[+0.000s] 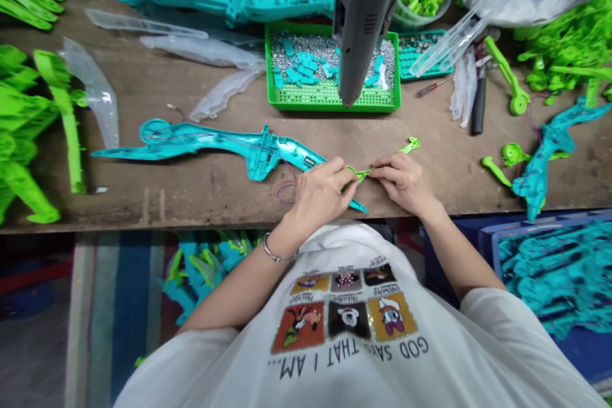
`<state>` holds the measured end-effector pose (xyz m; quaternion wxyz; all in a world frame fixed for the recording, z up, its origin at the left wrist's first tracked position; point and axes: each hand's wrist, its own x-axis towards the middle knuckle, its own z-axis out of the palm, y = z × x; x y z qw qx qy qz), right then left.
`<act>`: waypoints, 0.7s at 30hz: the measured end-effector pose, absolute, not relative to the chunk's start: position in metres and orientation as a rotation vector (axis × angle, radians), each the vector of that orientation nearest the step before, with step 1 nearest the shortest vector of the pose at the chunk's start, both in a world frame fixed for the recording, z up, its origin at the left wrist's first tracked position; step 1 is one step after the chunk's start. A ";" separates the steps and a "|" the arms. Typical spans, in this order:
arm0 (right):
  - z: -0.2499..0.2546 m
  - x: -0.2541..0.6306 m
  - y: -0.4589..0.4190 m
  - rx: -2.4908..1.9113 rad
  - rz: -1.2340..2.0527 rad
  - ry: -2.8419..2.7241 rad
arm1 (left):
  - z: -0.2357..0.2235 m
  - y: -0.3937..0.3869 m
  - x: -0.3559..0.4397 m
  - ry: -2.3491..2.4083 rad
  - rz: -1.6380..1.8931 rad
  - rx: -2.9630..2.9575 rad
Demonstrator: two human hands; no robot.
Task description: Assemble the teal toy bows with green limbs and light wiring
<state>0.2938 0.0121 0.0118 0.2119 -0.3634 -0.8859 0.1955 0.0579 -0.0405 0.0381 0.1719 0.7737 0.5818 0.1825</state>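
A long teal plastic toy shell (215,143) with thin wires lies on the wooden bench (191,185) in front of me. My left hand (320,194) rests over its right end, fingers pinched on a thin green plastic piece (404,146). My right hand (404,182) pinches the same green piece from the other side. The piece's curled tip sticks out up and to the right of my fingers.
A grey powered screwdriver (361,19) hangs above a green tray (329,99) of screws and teal bits. Green parts are piled at left (29,121) and right (564,44). Clear plastic pieces (95,89), a red-handled screwdriver (433,86) and another teal shell (545,153) lie around.
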 end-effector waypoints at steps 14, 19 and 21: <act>0.018 0.294 0.014 -0.954 0.475 -2.588 | 0.052 -0.032 0.076 1.947 0.262 2.007; 0.020 0.294 0.014 -0.937 0.480 -2.598 | 0.061 -0.024 0.080 1.940 0.090 1.936; 0.020 0.294 0.013 -0.932 0.479 -2.570 | 0.064 -0.022 0.081 1.926 0.022 1.921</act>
